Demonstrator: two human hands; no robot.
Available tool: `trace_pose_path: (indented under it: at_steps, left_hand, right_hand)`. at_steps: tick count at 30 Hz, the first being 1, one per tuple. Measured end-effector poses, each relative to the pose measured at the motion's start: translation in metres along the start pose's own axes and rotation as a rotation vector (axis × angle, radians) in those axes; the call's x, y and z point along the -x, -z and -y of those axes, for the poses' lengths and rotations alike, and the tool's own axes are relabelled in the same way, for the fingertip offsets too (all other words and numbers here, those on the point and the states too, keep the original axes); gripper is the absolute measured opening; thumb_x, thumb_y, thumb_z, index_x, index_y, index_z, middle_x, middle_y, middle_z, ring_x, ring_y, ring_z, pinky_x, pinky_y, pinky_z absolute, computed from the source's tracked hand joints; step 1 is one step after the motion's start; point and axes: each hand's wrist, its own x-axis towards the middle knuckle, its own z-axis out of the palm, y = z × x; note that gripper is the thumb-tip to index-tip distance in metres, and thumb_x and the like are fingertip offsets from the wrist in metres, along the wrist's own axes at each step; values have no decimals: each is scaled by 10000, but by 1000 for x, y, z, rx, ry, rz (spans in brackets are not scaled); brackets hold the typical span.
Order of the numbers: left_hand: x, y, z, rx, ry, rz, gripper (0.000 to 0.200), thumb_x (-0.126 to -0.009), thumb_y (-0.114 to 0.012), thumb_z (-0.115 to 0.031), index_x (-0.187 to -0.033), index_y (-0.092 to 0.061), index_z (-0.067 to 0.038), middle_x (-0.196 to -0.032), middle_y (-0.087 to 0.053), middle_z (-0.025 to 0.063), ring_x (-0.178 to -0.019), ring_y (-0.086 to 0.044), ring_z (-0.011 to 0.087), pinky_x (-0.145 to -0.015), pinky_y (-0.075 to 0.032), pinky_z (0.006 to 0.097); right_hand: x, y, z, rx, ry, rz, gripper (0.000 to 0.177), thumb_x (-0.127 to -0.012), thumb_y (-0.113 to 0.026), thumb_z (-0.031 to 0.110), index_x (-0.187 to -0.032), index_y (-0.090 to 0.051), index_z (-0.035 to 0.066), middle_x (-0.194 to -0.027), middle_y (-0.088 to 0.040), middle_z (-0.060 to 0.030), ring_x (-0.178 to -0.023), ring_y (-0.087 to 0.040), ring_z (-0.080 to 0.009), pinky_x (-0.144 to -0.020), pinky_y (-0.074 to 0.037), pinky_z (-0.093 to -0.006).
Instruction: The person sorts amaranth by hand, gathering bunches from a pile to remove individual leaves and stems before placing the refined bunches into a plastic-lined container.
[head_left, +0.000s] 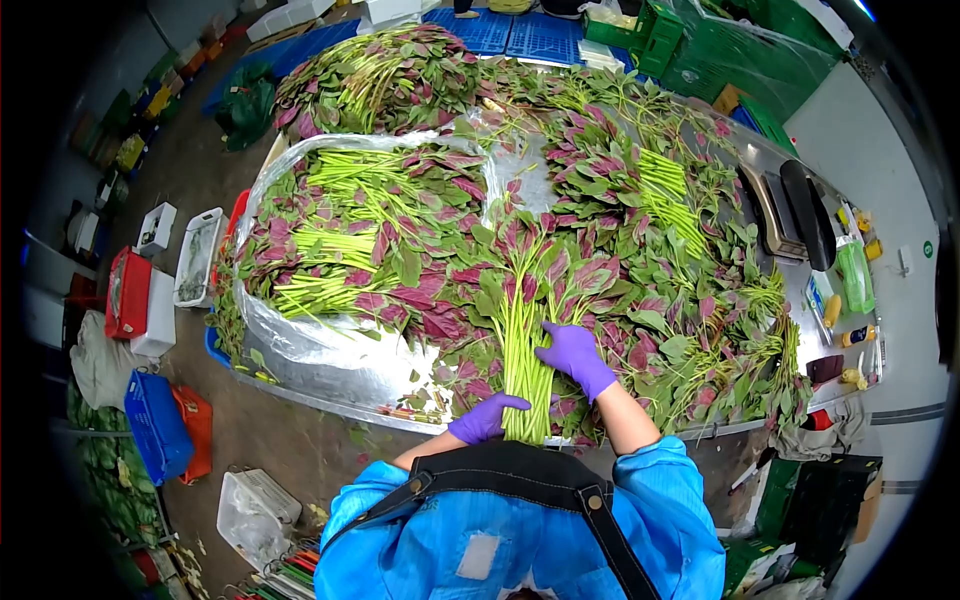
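Note:
In front of my body, at the near edge of the metal table, is a bunch of red-and-green amaranth point(521, 350), its leaves pointing away from me and its pale green stems towards me. My right hand point(577, 358), in a purple glove, grips the right side of the stems about midway. Lower down on the left side, my left hand point(484, 418), also gloved in purple, is closed against the stem ends. Some fingers of both hands are hidden behind the stems. Loose amaranth leaves point(650, 345) surround the bunch.
To the left, a clear plastic liner point(275, 325) holds several stacked bunches point(335, 245). More bunches point(665, 190) and a large heap point(385, 80) lie farther back. A scale point(775, 212) stands at the right. Crates, including a blue one point(160, 425), sit on the floor left.

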Motion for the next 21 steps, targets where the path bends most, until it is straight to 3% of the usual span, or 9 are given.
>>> trace_pose_path:
  at_steps: [7, 10, 12, 15, 16, 17, 18, 19, 21]
  left_hand:
    - [0, -9, -4, 16, -4, 134, 613, -795, -433, -49, -1352, -192, 36, -1354, -337, 201, -1252, -352, 296, -1027, -314, 426]
    - [1, -16, -4, 124, 25, 54, 577, -797, -434, -42, -1336, -241, 33, -1332, -371, 199, -1230, -383, 286, -1000, -355, 410]
    - [-1, -14, -1, -95, -30, -125, 531, -799, -448, -35, -1306, -304, 31, -1295, -422, 183, -1181, -438, 272, -959, -404, 382]
    - [-10, 40, 14, -316, -25, -151, 502, -793, -491, -38, -1272, -357, 32, -1258, -466, 156, -1118, -493, 250, -907, -449, 357]
    - [9, 3, -10, -1120, -148, 149, 509, -777, -538, -46, -1254, -378, 33, -1220, -501, 139, -1057, -534, 238, -878, -467, 347]
    - [6, 0, -7, -1120, -150, 149, 509, -777, -538, -46, -1254, -378, 33, -1220, -501, 139, -1057, -534, 238, -878, -467, 347]
    - [-1, -4, 0, -609, -129, 24, 513, -769, -553, -48, -1247, -386, 34, -1205, -513, 135, -1033, -545, 229, -865, -473, 344]
    - [-5, -7, 3, -97, -102, -94, 517, -761, -568, -49, -1241, -394, 34, -1189, -525, 131, -1008, -556, 219, -852, -479, 342]
    - [-5, -6, 0, -62, -43, -99, 537, -760, -575, -46, -1254, -382, 29, -1180, -532, 129, -987, -563, 208, -850, -479, 332]
  right_hand:
    - [-14, -22, -9, -175, -7, -185, 426, -695, -599, 379, -1037, -632, 127, -865, -636, -147, -764, -610, -321, -701, -480, -390]
    - [0, -18, -8, -325, -2, -119, 303, -743, -608, 302, -961, -651, 96, -759, -642, -82, -620, -590, -214, -593, -457, -319]
    - [28, -5, -7, -821, 57, 158, 242, -771, -627, 284, -900, -661, 81, -718, -646, -10, -602, -572, -135, -588, -459, -267]
    - [65, 17, -12, -925, 70, 568, 215, -795, -633, 261, -891, -660, 70, -663, -595, 58, -587, -498, -61, -558, -427, -213]
    - [75, 26, -17, -816, 184, 732, 210, -789, -634, 237, -918, -652, 71, -661, -597, 27, -572, -509, -81, -545, -421, -231]
    - [81, 32, -25, -700, 296, 891, 214, -784, -634, 212, -945, -644, 72, -658, -600, -4, -558, -519, -102, -532, -415, -249]
    - [81, 29, -43, -700, 296, 890, 214, -784, -634, 212, -945, -644, 72, -658, -600, -4, -558, -519, -102, -532, -415, -249]
    - [78, 22, -66, -346, 279, 635, 278, -763, -645, 259, -979, -635, 84, -692, -615, -46, -603, -563, -158, -563, -440, -283]
    - [76, 28, -74, 6, 252, 367, 343, -743, -655, 306, -1014, -625, 96, -727, -630, -89, -649, -607, -214, -595, -465, -317]
